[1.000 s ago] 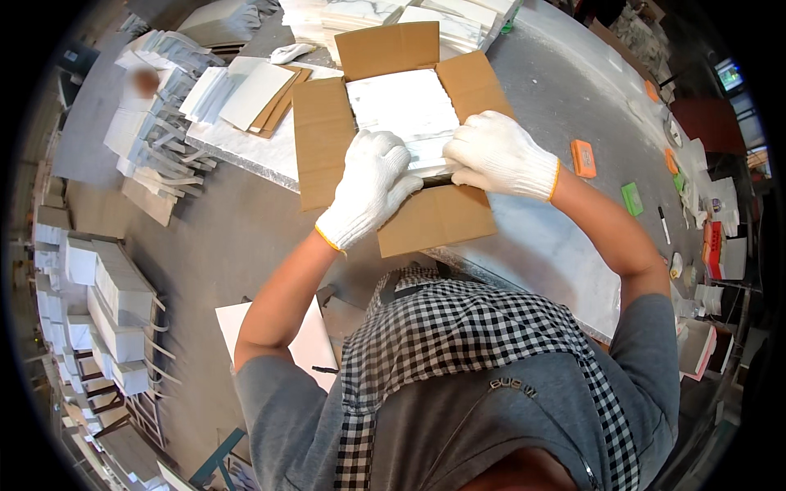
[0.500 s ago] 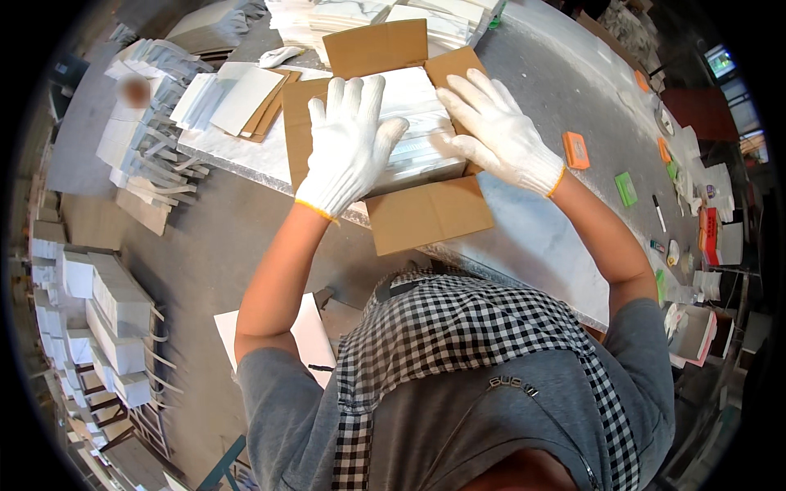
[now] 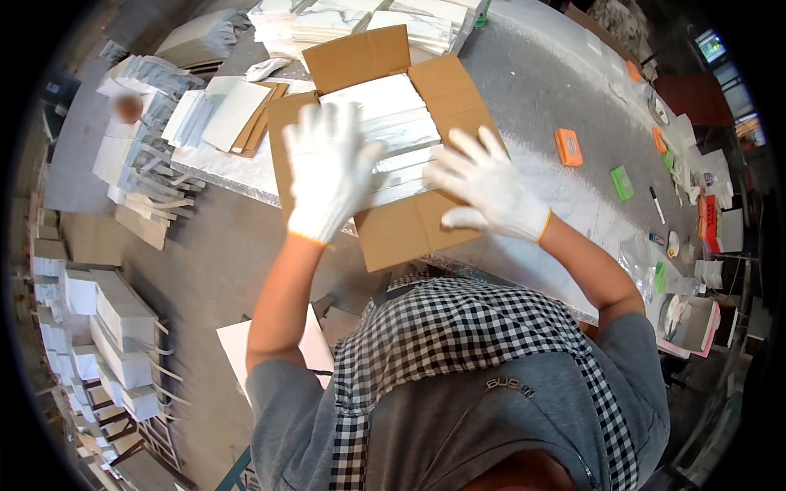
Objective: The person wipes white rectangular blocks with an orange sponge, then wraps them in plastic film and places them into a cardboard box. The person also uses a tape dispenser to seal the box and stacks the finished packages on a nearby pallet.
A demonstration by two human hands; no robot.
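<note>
**Open brown cardboard box [image 3: 449, 86] below your white-gloved left hand [image 3: 329, 176] and white-gloved right hand [image 3: 495, 186]**

The box sits before you on a dusty grey desk [image 3: 532, 90], close to its near-left edge. That edge disappears behind your left hand and the box's left flap [image 3: 282, 123], then shows again by the near flap [image 3: 409, 233], whose left corner reaches past it above the grey floor [image 3: 229, 245]. To your right, a broad stretch of desk top lies between the right flap [image 3: 468, 102] and a small orange block [image 3: 568, 147]; farther right are a small green block [image 3: 621, 184] and a slim white marker pen [image 3: 657, 205]. Your far side is tighter: stacks of white, grey-veined tiles [image 3: 409, 31] stand just behind the raised far flap [image 3: 356, 59]. Near the left flap, a row of white slabs [image 3: 233, 119] leans by brown cardboard sheets [image 3: 255, 131].

Inside the box, a layered stack of white, grey-veined pieces [image 3: 393, 119] fills the opening, its edges showing between your hands. At lower right, a pale open carton with a pink edge [image 3: 706, 327] holds items too small to make out.

Your left fingers [image 3: 350, 135] are spread wide and blurred over the box's left side. Your right fingers [image 3: 472, 149] are also wide, over the right flap and the stack's edge. You cannot tell whether either hand touches anything.
</note>
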